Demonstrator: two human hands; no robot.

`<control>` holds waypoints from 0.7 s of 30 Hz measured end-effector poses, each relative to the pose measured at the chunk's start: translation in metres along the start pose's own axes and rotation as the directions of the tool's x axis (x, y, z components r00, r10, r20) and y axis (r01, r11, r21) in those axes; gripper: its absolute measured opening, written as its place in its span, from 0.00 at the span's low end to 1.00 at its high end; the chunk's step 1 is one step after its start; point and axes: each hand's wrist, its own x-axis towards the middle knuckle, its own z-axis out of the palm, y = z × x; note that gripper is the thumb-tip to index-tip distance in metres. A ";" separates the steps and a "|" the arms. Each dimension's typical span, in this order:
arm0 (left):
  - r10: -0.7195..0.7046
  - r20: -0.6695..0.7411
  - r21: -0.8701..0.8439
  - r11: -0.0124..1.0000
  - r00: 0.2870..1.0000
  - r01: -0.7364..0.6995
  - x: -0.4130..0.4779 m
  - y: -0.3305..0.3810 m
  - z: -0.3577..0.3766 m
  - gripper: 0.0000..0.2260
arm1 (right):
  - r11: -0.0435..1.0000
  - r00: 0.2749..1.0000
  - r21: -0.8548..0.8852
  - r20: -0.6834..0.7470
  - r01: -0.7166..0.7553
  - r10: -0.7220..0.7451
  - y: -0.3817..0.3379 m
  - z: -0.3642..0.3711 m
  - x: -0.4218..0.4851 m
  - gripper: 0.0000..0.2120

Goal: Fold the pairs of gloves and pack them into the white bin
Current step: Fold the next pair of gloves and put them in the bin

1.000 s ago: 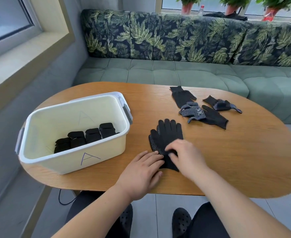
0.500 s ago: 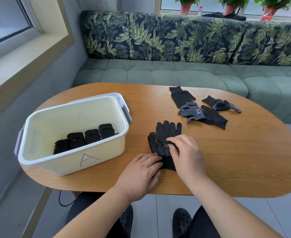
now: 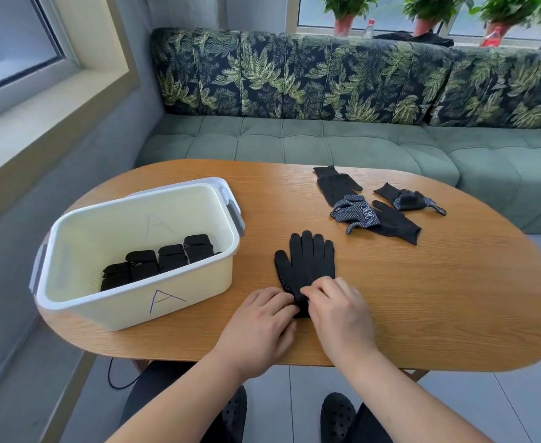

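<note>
Gloves (image 3: 307,263), a black pair laid one on the other, lie flat on the wooden table (image 3: 454,298) with their fingers towards 12 o'clock and the cuff towards the person. Both hands meet at that cuff. The left hand (image 3: 262,330) comes in from 7 o'clock, its fingers (image 3: 286,306) bent and their tips gripping the cuff's left edge. The right hand (image 3: 342,314) comes in from 5 o'clock, its fingers (image 3: 318,287) curled over the cuff's top and pinching the cloth; the thumbs are hidden, so how deep either grip goes cannot be told. The hands cover the cuff end, and white grip dots show along the pair's left edge.

At 9 o'clock of the pair stands the white bin (image 3: 205,292), marked with a letter A, well apart from the hands; four folded bundles (image 3: 160,262) sit in a row on its floor. At 1 o'clock lie loose gloves (image 3: 368,215), some overlapping, one dotted side up. Beyond the table at 12 o'clock runs a green sofa (image 3: 294,145)
</note>
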 end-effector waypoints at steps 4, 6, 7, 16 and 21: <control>-0.002 0.006 0.016 1.000 1.000 0.002 -0.001 0.001 0.000 0.12 | 1.000 1.000 -0.007 0.018 0.014 -0.014 -0.001 0.004 -0.007 0.14; 0.000 0.000 0.010 1.000 1.000 0.000 -0.001 0.000 0.000 0.12 | 1.000 1.000 -0.008 0.019 0.000 0.000 -0.002 0.005 -0.007 0.14; -0.001 -0.003 0.005 1.000 1.000 0.001 -0.001 0.000 0.000 0.12 | 1.000 1.000 -0.007 0.019 -0.004 0.004 -0.002 0.006 -0.008 0.13; -0.030 0.002 -0.018 0.999 1.000 0.030 0.000 0.001 -0.001 0.09 | 1.000 1.000 0.014 0.002 0.010 -0.010 -0.002 0.005 -0.016 0.12; -0.058 0.022 -0.026 0.998 0.998 0.059 0.000 0.003 -0.004 0.10 | 1.000 1.000 0.028 0.030 -0.007 0.006 -0.003 0.002 -0.016 0.12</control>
